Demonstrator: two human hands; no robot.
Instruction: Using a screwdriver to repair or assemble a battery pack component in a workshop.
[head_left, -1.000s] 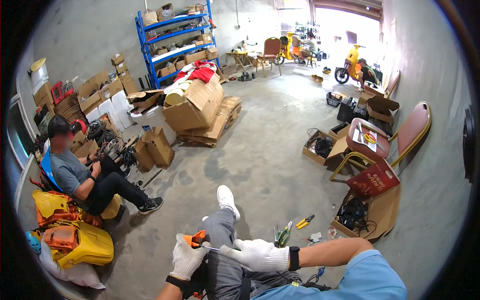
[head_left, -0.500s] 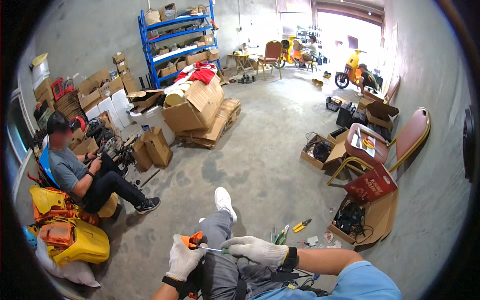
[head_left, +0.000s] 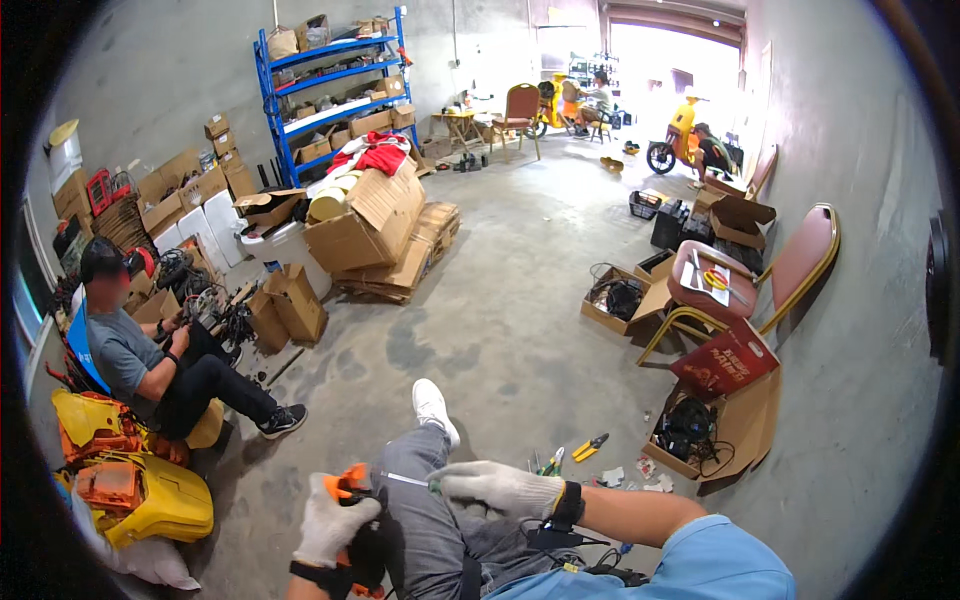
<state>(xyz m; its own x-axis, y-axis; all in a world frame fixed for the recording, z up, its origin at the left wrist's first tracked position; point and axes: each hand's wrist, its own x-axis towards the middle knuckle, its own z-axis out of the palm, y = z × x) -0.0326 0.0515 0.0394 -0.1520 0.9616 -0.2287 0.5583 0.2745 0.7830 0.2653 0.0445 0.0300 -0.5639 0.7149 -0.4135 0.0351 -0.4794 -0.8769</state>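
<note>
My left hand point(head_left: 337, 522), in a white knit glove, is closed on an orange and black part point(head_left: 352, 482) over my left thigh. Its exact kind I cannot make out. In my right hand point(head_left: 508, 489), gloved the same way, is a screwdriver point(head_left: 406, 480) with a green handle mostly covered by the fingers. Its thin metal shaft points left toward the orange part, and a small gap separates the tip from it. On the floor just beyond my right hand lie yellow-handled pliers point(head_left: 590, 447) and green-handled pliers point(head_left: 551, 463).
Cardboard boxes with cables point(head_left: 690, 430) stand at the right, near a pink chair point(head_left: 712, 275) holding scissors. A seated person point(head_left: 140, 350) works at the left beside yellow and orange plastic covers point(head_left: 165, 495). Stacked cardboard point(head_left: 370, 225) and a blue shelf point(head_left: 335, 85) are farther back.
My left hand has moved left and down with the orange part, away from the screwdriver tip. My right hand still grips the screwdriver. The whole view has shifted slightly.
</note>
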